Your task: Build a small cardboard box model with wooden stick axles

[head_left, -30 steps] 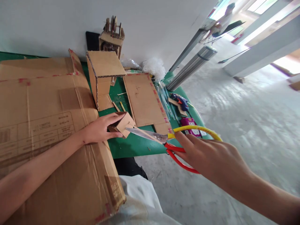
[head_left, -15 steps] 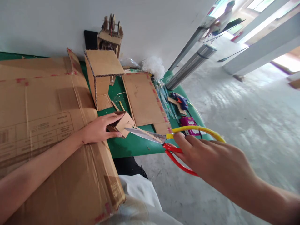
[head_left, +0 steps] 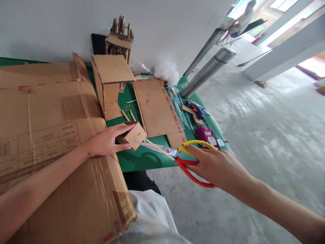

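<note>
From far left, reaches over a large cardboard carton (head_left: 53, 108) with the left hand (head_left: 108, 139). Pinches a small cardboard box (head_left: 134, 135) above the near edge of the counter (head_left: 134, 163), with thumb and fingers parted only by the box's width and pressed to opposite sides. Farther right, points scissors (head_left: 171, 150) at the box's pale face, alongside a thin stick (head_left: 168, 156) jutting from it; cannot tell touching from just beside at the tip. Grasps the yellow and red handles in the right hand (head_left: 214, 164), with fingers curled around them.

White wall (head_left: 58, 27), glossy grey floor (head_left: 274, 125)
</note>
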Demonstrator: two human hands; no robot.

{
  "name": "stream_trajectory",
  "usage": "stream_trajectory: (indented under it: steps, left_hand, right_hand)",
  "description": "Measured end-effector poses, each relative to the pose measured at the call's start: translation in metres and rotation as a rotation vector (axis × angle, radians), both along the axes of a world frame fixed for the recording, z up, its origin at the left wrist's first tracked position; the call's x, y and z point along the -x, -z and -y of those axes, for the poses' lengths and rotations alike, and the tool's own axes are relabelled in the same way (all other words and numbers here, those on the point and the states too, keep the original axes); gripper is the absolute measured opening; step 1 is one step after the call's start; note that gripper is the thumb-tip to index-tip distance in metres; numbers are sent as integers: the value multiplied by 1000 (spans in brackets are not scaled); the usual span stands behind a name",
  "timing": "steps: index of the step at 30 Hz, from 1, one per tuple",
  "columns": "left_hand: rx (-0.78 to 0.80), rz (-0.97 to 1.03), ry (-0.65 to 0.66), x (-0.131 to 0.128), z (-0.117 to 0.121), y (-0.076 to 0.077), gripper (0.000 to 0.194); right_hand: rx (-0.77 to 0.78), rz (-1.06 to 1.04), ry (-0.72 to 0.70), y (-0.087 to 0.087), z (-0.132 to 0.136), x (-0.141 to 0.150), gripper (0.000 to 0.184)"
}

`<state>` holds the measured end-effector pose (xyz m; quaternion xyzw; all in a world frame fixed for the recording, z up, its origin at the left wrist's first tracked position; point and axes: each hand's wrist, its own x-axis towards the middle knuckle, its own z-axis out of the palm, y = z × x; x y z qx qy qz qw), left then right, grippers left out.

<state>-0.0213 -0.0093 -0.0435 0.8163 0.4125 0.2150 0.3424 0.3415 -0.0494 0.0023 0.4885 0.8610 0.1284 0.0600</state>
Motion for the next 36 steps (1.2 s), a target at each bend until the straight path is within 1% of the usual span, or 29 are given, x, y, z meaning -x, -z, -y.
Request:
stream_trajectory:
  steps: [3,6,10,14,19,27,36]
  left_hand:
    - [-1,-5,7,0,0,-1,79]
    - [3,-5,4,0,0,-3,78]
    - [46,5,-27,-2,1,-5,80]
    - [126,36,-50,-2,1,-4,82]
    - [155,75,-44,-2,2,-1,82]
    - [177,103,-32,-1,2,-1,81]
    - [181,124,-25,-1,1,1,82]
  right_hand:
    - [31,52,-14,8,3,-2,34]
    - [46,44,46,13,5,0,35]
    - [92,-23,107,13,6,5,41]
    - [126,-105,96,10,8,11,41]
    - [104,-111,78,12,12,14,42]
    - [-14,-119,14,24,14,10,51]
    - [-119,-133,-6,25,13,11,57]
